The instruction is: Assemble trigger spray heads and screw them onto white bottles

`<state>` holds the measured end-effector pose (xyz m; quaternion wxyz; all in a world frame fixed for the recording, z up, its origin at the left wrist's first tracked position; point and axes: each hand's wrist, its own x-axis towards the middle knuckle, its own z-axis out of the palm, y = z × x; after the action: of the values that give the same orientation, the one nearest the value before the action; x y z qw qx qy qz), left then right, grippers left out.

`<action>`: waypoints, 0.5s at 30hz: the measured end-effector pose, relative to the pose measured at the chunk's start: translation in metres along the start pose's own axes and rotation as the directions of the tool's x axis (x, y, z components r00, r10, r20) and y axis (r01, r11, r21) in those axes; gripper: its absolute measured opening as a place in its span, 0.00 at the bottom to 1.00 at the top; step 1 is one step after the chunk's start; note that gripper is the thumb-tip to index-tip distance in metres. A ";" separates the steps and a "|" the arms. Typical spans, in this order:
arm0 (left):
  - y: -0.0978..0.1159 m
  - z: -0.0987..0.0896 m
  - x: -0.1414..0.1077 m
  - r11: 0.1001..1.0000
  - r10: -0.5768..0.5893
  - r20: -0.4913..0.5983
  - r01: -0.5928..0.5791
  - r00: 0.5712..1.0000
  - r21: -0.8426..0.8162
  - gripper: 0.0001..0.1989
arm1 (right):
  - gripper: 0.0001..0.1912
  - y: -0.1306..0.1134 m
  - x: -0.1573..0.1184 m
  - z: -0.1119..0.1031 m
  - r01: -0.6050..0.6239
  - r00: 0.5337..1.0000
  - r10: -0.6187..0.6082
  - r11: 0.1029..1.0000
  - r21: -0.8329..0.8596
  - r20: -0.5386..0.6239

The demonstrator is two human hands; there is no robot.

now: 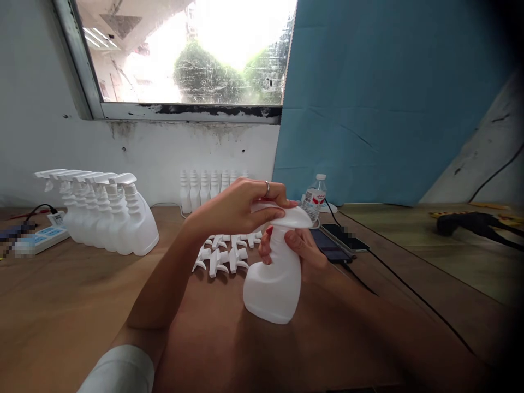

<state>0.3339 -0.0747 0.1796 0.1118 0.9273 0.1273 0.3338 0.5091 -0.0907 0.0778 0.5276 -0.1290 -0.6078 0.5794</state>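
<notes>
A white spray bottle [272, 289] stands slightly tilted in front of me, with a white spray head [292, 217] on its neck. My left hand [249, 204], wearing a ring, is closed over the top of the spray head, thumb along its near side. Around the bottle's neck, my right hand [305, 248] is wrapped, fingertips showing on the left and thumb on the front. Several loose white spray heads [219, 259] lie on the table behind my left wrist. My left hand partly hides the rear of the spray head.
Bottles with spray heads [110, 218] stand in a row at the left, beside a power strip [41, 240]. Several bottles without heads [204, 188] line the wall. A water bottle [315, 197], phones [346, 237] and cables are at the right of the wooden table [196, 349].
</notes>
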 end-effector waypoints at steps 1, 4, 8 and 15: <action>0.000 0.000 0.000 1.000 -0.001 0.003 0.001 1.000 -0.018 0.08 | 0.14 0.000 0.000 0.000 0.002 1.000 -0.002 1.000 -0.006 -0.008; -0.001 0.002 0.001 0.998 -0.010 0.013 0.011 1.000 -0.061 0.07 | 0.14 0.000 0.000 -0.002 -0.004 1.000 0.003 0.999 -0.038 -0.024; -0.002 0.002 0.000 0.997 -0.019 -0.017 0.018 1.000 -0.076 0.07 | 0.17 0.000 0.002 -0.003 -0.050 0.999 0.051 0.998 -0.045 0.011; -0.005 0.000 -0.002 0.991 -0.036 -0.019 0.033 0.999 -0.133 0.06 | 0.20 -0.007 0.012 -0.001 -0.131 0.962 0.144 0.989 -0.071 0.232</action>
<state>0.3314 -0.0710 0.1771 0.1776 0.9118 0.1220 0.3496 0.5081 -0.0831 0.0890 0.4063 -0.1153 -0.6716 0.6088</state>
